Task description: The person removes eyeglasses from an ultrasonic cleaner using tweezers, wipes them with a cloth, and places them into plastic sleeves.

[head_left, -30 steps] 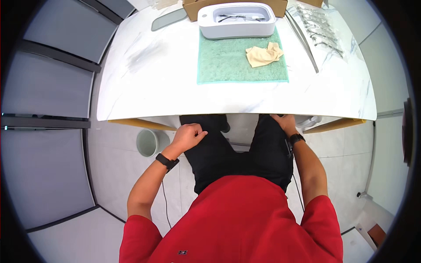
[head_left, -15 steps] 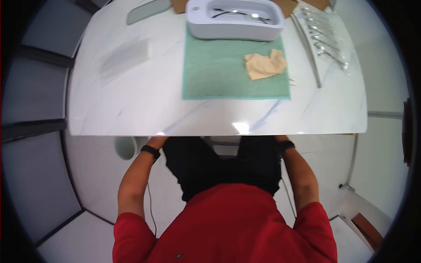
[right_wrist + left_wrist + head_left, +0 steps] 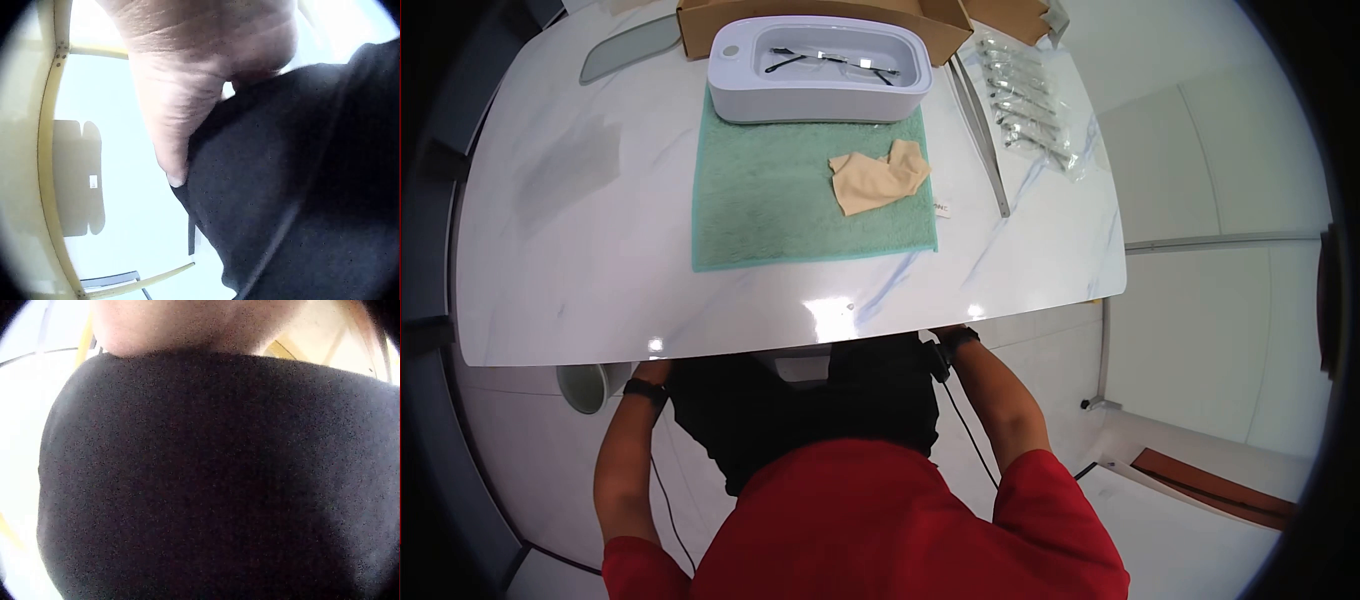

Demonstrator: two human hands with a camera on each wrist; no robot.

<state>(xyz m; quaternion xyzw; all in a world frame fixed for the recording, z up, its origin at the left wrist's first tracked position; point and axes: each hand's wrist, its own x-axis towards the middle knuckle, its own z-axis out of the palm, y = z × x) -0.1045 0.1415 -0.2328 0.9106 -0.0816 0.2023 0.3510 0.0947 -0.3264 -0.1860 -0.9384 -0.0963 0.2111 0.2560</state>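
Observation:
My left hand (image 3: 187, 325) rests on the black trouser leg (image 3: 206, 469), its fingers out of sight. Over the other thigh lies my right hand (image 3: 206, 56), the thumb stretched along the cloth and the other fingers hidden behind the leg. In the head view both hands are mostly under the front edge of the white table (image 3: 600, 310). On the table, black-framed glasses (image 3: 830, 60) lie in the basin of a white cleaning machine (image 3: 820, 106). It stands at the back of a green towel (image 3: 760, 200), with a crumpled beige cloth (image 3: 878, 183) in front.
A cardboard box (image 3: 948, 28) is behind the machine. A grey rounded panel (image 3: 630, 48) lies at back left, with a pale translucent patch (image 3: 570, 172) nearer. Right of the towel are a long thin metal piece (image 3: 982, 140) and several bagged items (image 3: 1028, 100). A bin (image 3: 585, 388) stands below left.
My left hand, seen on the thigh earlier, has gone mostly under the table edge, as has my right. The head view has shifted, moving the table left and lower. The things on the table have stayed put.

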